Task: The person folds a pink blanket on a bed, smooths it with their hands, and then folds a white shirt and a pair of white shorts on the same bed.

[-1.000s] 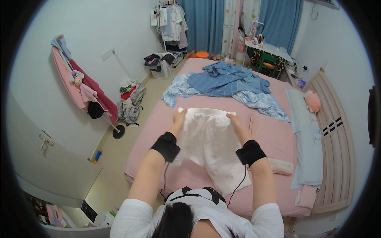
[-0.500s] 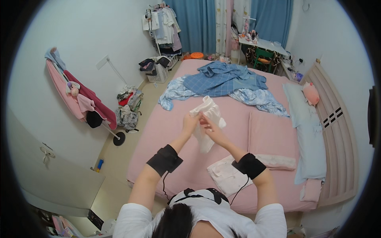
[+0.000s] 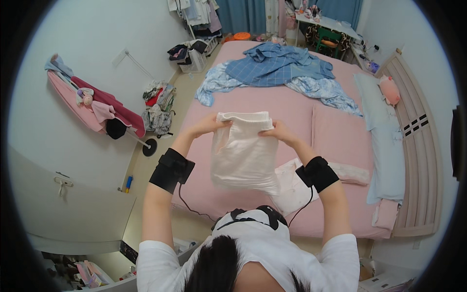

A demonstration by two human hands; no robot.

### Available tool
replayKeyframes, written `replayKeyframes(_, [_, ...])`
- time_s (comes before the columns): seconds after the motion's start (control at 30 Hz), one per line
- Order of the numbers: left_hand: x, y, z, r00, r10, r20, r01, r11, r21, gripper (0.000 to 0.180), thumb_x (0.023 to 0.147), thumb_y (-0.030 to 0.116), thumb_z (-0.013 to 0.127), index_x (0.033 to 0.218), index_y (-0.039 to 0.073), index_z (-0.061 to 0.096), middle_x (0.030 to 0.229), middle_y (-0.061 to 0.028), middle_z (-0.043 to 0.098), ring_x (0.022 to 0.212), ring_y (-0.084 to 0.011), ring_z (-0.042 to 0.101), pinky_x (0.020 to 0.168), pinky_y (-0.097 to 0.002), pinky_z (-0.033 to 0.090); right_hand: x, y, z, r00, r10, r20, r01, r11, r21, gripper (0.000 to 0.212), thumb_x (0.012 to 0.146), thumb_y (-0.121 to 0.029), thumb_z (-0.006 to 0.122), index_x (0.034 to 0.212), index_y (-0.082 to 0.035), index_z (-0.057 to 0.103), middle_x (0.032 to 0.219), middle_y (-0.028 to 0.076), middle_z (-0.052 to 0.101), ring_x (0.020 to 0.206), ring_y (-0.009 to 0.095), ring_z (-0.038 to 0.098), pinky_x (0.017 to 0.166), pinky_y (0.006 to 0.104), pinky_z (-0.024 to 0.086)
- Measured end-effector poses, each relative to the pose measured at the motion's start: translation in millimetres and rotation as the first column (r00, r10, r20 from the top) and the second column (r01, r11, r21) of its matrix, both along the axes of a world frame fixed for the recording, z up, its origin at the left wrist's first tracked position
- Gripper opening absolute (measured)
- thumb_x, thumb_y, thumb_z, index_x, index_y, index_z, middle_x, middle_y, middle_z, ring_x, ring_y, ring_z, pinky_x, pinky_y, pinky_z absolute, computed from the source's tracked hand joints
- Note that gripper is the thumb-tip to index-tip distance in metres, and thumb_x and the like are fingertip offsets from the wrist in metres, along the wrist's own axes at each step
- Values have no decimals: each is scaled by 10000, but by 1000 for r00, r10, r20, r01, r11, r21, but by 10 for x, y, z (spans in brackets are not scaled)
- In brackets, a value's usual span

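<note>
White pants (image 3: 245,155) hang spread above the near part of the pink bed (image 3: 296,104), their waistband uppermost. My left hand (image 3: 208,125) grips the waistband's left end, thumb in front. At the other end, my right hand (image 3: 282,132) pinches the fabric just below the band. The fingers behind the cloth are partly hidden. Beneath and to the right of the pants, a folded white garment (image 3: 294,187) lies on the bed, partly covered from view by my right forearm.
A crumpled blue checked quilt (image 3: 277,63) lies across the bed's far end. Light blue pillows (image 3: 384,160) and a pink plush toy (image 3: 389,90) rest by the headboard (image 3: 418,160). On the left stand a coat stand with clothes (image 3: 92,104) and bags (image 3: 158,119).
My hands have moved apart, stretching the bunched white pants out flat by the waistband. The view has tipped down, so the bed appears higher.
</note>
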State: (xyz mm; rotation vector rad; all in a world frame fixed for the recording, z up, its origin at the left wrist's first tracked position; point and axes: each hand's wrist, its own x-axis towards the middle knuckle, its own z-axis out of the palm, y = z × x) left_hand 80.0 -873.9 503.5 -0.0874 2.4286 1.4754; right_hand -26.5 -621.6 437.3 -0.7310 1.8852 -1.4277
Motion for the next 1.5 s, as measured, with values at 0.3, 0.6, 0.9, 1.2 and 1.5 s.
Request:
replayKeyframes(0.3, [-219, -239, -415, 934, 158, -320, -162, 987, 13, 285, 822, 147, 582, 1085, 39, 574, 975, -41, 618, 901, -116, 549, 799, -274, 420, -355, -401, -239, 890, -188, -416, 184, 982, -50, 273, 685, -111, 678, 938, -28, 617, 919, 105, 622, 857, 240, 577, 758, 331, 430])
replayKeyframes(0.6, [442, 186, -1630, 729, -293, -618, -11, 899, -438, 366, 762, 33, 528, 1123, 86, 565, 1090, -93, 590, 1022, -283, 543, 907, -382, 401, 177, 48, -1313, 558, -171, -812, 133, 984, -116, 203, 651, -19, 592, 837, -67, 527, 849, 107, 551, 851, 308, 515, 732, 390, 397])
replayKeyframes(0.9, [2167, 838, -4310, 803, -585, -110, 473, 740, -478, 414, 809, 110, 443, 1223, 117, 468, 1302, -100, 415, 1198, -252, 396, 1022, -401, 287, 2004, 927, -3798, 784, 193, -590, 68, 918, 391, 182, 615, 16, 546, 782, -40, 502, 878, 105, 544, 871, 291, 512, 814, 374, 388])
replayKeyframes(1.2, [2507, 1080, -4624, 876, -482, -3, 458, 833, -310, 412, 767, 87, 499, 1177, 54, 479, 1278, -154, 426, 1189, -309, 390, 1013, -437, 288, 1684, 817, -3907, 874, 213, -437, -41, 928, 369, 309, 637, 28, 546, 941, -30, 549, 1031, 106, 530, 1011, 266, 484, 902, 370, 388])
replayKeyframes(1.5, [912, 1114, -4983, 982, -5, -188, -88, 872, -482, 448, 806, 142, 502, 1213, -32, 430, 1308, -146, 386, 1197, -296, 379, 1014, -412, 287, 1018, -51, -4410, 761, 315, -567, -102, 922, 374, 461, 779, -129, 522, 1219, -14, 447, 1286, 90, 421, 1185, 247, 391, 1001, 363, 305])
